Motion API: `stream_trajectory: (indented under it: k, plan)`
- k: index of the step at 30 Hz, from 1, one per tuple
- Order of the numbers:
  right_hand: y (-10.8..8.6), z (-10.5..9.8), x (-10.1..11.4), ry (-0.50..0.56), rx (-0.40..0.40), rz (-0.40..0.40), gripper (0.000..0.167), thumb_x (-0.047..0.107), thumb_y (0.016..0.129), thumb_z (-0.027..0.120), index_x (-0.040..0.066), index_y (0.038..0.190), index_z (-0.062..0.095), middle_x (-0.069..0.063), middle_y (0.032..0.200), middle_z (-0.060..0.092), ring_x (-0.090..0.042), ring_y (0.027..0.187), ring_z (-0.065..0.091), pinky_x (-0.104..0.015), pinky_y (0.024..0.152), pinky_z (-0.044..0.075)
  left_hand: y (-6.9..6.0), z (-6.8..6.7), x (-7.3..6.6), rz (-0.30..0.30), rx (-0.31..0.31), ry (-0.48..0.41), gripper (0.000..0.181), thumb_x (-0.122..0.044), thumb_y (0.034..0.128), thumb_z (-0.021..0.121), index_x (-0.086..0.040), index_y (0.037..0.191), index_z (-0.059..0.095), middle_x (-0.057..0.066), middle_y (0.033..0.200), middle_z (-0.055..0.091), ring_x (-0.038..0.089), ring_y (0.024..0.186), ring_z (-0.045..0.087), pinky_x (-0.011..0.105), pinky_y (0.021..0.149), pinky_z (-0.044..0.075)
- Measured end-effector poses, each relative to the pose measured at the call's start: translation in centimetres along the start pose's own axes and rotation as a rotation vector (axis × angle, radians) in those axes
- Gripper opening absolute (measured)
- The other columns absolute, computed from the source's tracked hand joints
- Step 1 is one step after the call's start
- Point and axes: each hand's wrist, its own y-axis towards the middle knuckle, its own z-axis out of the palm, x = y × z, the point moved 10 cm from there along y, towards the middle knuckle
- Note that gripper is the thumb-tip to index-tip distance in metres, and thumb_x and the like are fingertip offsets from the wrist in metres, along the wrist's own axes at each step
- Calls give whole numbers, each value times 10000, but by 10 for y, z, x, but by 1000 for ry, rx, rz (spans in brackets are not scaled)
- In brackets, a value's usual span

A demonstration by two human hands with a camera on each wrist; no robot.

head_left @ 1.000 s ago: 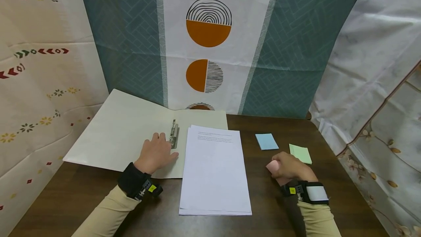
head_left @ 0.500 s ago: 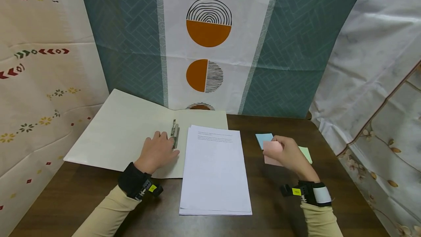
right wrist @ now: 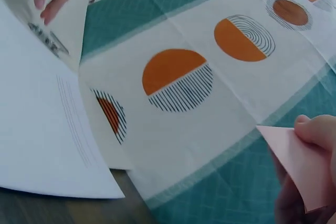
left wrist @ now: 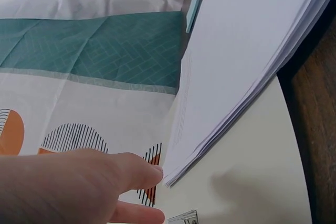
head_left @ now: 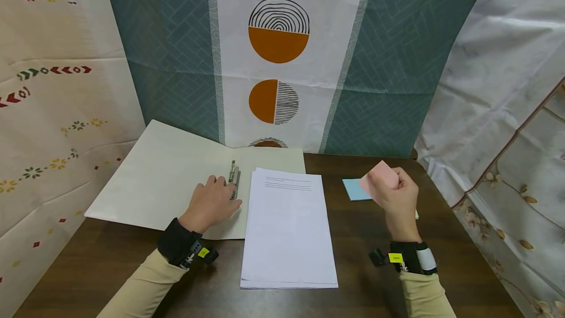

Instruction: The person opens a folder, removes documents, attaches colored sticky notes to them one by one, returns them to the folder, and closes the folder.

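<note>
Head cam: blue pad point(head_left: 355, 190) ptly behind R hand point(head_left: 400, 204) w/ pink pad point(head_left: 386, 174)

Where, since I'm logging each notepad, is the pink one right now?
In the head view, the pink pad is on the right side, held in the right hand, right of the paper stack and partly in front of the blue pad.

The pink paper square point(head_left: 385, 173) looks smooth and matt, as does the stack of white printed paper sheets point(head_left: 289, 234). The open cream card folder point(head_left: 154, 175) has a faint sheen; its narrow silver metal clip point(head_left: 235, 180) gleams. The dark brown wooden table point(head_left: 353, 274) is softly glossy, the teal-and-white patterned cloth backdrop point(head_left: 388, 87) creased.
</note>
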Motion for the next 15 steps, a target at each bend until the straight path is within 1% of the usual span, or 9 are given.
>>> stream_trajectory:
  k: [1, 3, 7, 10, 12, 15]
  plan:
    - [0, 2, -2, 33, -2, 10, 214, 72, 919, 921, 112, 915, 711, 62, 887, 685, -155, 865, 637, -221, 649, 590, 0, 0, 0, -1, -2, -1, 379, -359, 1043, 768, -4, 1169, 807, 208, 1011, 717, 318, 906, 589, 464, 688, 540]
    - [-1, 5, -5, 61, 1, 27, 222, 72, 922, 921, 126, 904, 706, 56, 900, 678, -156, 877, 653, -226, 659, 604, 1, 0, 0, -2, -6, -3, 377, -359, 1045, 764, -5, 1167, 810, 207, 1007, 719, 317, 903, 588, 466, 692, 546]
    - [-3, 12, -7, 39, 25, 36, 225, 90, 925, 923, 136, 920, 703, 50, 918, 676, -168, 896, 639, -230, 657, 610, 2, -2, 0, 5, -23, -35, 357, -345, 1047, 751, -18, 1174, 820, 208, 1052, 753, 325, 928, 618, 478, 710, 580]
    - [-6, 17, -7, 23, 53, 28, 212, 93, 938, 911, 129, 948, 702, 45, 944, 684, -177, 923, 632, -226, 669, 626, 4, -6, -3, 18, -59, -103, 333, -315, 1047, 741, -29, 1192, 829, 200, 1117, 798, 329, 962, 655, 464, 716, 606]
    - [-8, 20, -5, 27, 64, 21, 206, 86, 945, 902, 124, 954, 701, 41, 948, 685, -179, 924, 631, -224, 672, 629, 5, -10, -6, 21, -88, -163, 320, -294, 1046, 744, -31, 1206, 836, 180, 1097, 818, 319, 959, 670, 432, 698, 610]
    - [-11, 25, -4, 46, 71, 17, 210, 75, 945, 900, 123, 935, 697, 41, 929, 687, -168, 906, 634, -224, 662, 621, 6, -16, -8, 6, -134, -250, 306, -291, 1049, 759, -37, 1196, 844, 137, 1029, 837, 280, 910, 684, 372, 647, 594]
